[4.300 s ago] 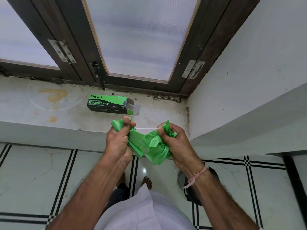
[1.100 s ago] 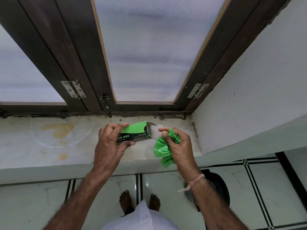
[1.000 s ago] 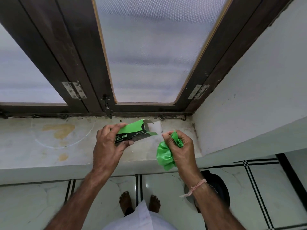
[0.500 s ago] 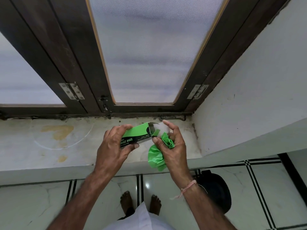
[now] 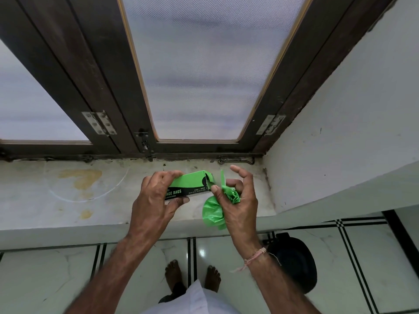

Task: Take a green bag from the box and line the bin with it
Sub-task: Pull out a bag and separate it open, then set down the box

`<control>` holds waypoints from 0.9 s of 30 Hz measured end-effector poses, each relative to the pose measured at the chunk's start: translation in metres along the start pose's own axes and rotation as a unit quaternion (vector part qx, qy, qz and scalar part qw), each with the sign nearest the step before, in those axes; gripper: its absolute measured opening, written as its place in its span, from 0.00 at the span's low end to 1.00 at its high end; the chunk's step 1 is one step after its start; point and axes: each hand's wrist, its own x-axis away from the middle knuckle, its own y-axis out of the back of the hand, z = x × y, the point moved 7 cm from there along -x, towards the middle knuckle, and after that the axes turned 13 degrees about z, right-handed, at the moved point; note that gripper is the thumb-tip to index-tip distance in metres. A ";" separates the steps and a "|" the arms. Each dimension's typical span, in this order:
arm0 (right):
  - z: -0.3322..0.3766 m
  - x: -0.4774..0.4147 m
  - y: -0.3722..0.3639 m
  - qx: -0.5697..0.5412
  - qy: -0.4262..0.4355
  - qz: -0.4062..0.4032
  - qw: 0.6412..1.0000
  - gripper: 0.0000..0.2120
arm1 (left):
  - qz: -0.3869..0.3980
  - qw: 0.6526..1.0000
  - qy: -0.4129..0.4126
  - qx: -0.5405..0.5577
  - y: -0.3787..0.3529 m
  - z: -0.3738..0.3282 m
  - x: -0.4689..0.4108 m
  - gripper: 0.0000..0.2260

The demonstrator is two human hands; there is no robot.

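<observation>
My left hand [image 5: 154,200] grips the green and black garbage bag box [image 5: 189,184] just above the window sill, its open end facing right. My right hand [image 5: 238,200] holds a crumpled green bag [image 5: 213,211] in the palm and lower fingers. Its thumb and forefinger touch the box's end flap [image 5: 222,177], which stands up at the opening. The dark round bin [image 5: 297,261] sits on the floor below my right forearm, partly hidden by the arm.
The stained white sill [image 5: 68,189] runs under a dark wooden window frame [image 5: 102,87]. A white wall [image 5: 340,143] closes the right side. The tiled floor [image 5: 45,279] and my bare feet [image 5: 192,277] are below.
My right hand with the crumpled bag has moved left to the box's open end, and its fingers have come onto the flap. The left hand keeps hold of the box.
</observation>
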 end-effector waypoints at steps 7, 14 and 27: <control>0.003 0.001 -0.006 -0.018 0.033 0.056 0.998 0.15 | -0.009 1.000 -0.005 0.008 0.003 -0.001 0.002 0.26; 0.002 0.002 -0.008 -0.034 0.025 0.059 0.997 0.16 | -0.011 1.000 -0.010 -0.007 0.003 -0.001 0.004 0.26; -0.003 0.001 -0.009 -0.051 0.003 0.056 0.997 0.15 | -0.012 1.000 -0.008 -0.008 0.002 0.003 0.006 0.27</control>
